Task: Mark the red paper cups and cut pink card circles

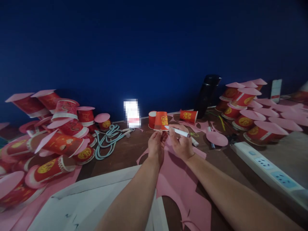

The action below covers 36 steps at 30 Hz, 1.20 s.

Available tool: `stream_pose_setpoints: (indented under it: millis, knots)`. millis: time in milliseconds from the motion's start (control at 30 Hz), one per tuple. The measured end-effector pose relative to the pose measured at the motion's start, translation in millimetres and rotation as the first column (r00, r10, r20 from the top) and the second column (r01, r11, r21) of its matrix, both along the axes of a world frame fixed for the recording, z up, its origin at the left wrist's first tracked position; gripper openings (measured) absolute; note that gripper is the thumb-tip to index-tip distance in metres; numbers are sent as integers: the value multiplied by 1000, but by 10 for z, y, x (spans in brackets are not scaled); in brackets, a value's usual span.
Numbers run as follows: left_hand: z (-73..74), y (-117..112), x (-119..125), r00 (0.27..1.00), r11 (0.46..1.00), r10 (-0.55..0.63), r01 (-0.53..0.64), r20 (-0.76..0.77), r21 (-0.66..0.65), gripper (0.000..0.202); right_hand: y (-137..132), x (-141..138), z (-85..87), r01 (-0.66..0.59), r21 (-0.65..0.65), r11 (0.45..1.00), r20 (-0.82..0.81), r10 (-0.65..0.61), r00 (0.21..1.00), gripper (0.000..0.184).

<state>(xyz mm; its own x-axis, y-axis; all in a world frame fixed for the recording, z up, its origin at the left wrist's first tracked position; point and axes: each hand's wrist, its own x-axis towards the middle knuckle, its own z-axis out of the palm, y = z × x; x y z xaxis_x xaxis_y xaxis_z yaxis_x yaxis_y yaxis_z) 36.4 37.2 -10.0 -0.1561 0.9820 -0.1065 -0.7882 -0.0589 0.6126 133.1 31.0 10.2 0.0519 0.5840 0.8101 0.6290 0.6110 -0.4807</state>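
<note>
Red cup (161, 119) in grip of L hand (156, 146), R hand (182, 147) grasping wht marker (179, 132) w/ tip nr cup's lower edge, blk flask (208, 96) at cup's 2 o'clock.

The held cup (159, 120) is orange-red, and yellow characters are printed on it. The marker (177, 131) is white with a dark end. Near the left edge of the brown worktop (130, 150), several red cups (47, 168) have golden round emblems; their discs (12, 184) are plain pink.
</note>
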Motion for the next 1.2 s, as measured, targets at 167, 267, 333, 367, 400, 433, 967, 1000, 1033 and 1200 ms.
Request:
stream_pose_setpoints:
  millis: [167, 267, 333, 367, 400, 433, 967, 1000, 1033, 1200]
  knots:
    - [9, -7, 1, 998, 1000, -11, 12, 55, -12, 8, 3, 0, -22, -3, -3, 1000, 11, 3, 1000, 13]
    - [15, -5, -9, 990, 998, -30, 36, 139, -42, 4, -12, -15, -23, -18, 7, 1000, 25, 18, 1000, 13]
    - [18, -1, -16, 981, 997, -32, 44, 189, -57, 6, -22, -24, -23, -22, 17, 1000, 38, 22, 999, 13]
    - [20, 0, -18, 979, 997, -33, 45, 201, -57, 7, -24, -27, -24, -22, 17, 1000, 45, 22, 999, 13]
    - [21, 0, -19, 978, 997, -32, 44, 204, -56, 8, -24, -27, -25, -23, 16, 1000, 50, 22, 998, 14]
    - [22, 0, -19, 979, 997, -31, 43, 200, -56, 8, -21, -24, -28, -23, 13, 1000, 55, 22, 998, 14]
    - [16, -12, 11, 1000, 1000, -12, 12, 27, -1, 8, 37, -9, -48, 15, 112, 994, 124, -29, 992, 9]
    - [19, -14, 10, 1000, 1000, -11, 11, 20, -3, 9, 39, -8, -45, 16, 112, 994, 123, -30, 992, 9]
    - [21, -16, 9, 1000, 1000, -11, 11, 16, -5, 9, 41, -7, -43, 19, 112, 994, 124, -33, 992, 9]
    - [27, -20, 11, 1000, 1000, -13, 13, 11, -6, 12, 50, -7, -41, 21, 98, 995, 136, -35, 990, 10]
